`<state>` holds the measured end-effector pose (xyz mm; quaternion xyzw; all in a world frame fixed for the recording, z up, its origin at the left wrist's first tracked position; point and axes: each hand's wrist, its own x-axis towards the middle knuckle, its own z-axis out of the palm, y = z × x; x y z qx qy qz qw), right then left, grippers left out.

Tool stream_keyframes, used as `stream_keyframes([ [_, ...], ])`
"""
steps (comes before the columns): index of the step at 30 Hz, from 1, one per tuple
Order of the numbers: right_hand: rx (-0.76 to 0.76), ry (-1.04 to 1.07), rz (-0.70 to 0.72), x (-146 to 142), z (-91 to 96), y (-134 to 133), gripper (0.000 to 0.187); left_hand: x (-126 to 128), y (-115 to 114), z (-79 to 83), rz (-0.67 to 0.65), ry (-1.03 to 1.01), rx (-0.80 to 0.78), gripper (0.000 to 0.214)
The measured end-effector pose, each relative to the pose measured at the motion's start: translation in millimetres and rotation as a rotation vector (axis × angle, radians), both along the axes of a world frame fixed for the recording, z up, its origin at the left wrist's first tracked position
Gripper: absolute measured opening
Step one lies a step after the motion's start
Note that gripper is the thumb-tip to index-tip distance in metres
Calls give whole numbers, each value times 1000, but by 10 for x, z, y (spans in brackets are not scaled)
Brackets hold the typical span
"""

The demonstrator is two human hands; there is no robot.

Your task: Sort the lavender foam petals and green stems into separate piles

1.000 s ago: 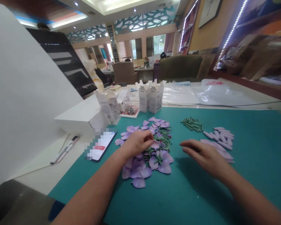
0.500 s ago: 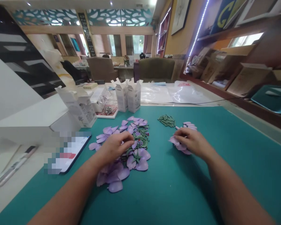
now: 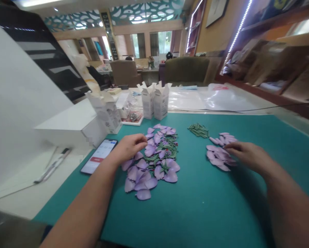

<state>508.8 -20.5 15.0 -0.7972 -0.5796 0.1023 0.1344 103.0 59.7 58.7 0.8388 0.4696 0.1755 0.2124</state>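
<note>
A heap of purple petals mixed with green leaf pieces (image 3: 154, 162) lies on the teal mat (image 3: 195, 206). My left hand (image 3: 130, 146) rests on the heap's left edge with its fingers curled in a pinch; what they hold is hidden. A smaller pile of purple petals (image 3: 217, 156) lies to the right. My right hand (image 3: 247, 156) touches that pile's right side, fingers loosely bent and pointing left onto the petals. A small bundle of green sticks (image 3: 199, 130) lies behind the two piles.
A phone (image 3: 99, 161) lies at the mat's left edge, with a pen (image 3: 52, 165) on white board beside it. White cartons (image 3: 154, 100) and a long white box (image 3: 72, 125) stand behind. Clear plastic sheets (image 3: 216, 98) cover the far table; armchairs stand beyond.
My right hand has moved from the left side of the small petal pile to its right side. My left hand stays on the big heap. The camera view has shifted.
</note>
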Motion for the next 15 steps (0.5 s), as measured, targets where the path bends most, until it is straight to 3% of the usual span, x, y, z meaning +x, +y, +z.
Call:
stream_keyframes([
  [6,-23,79,-110,-141,94,49,44,-78,-177,86,-146,216,-122,16],
  [9,-37,97,-134,-243,138,56,45,-136,-294,105,-245,322,-150,24],
  [15,14,89,-104,-371,191,39,43,-162,-373,-69,-281,454,-125,25],
])
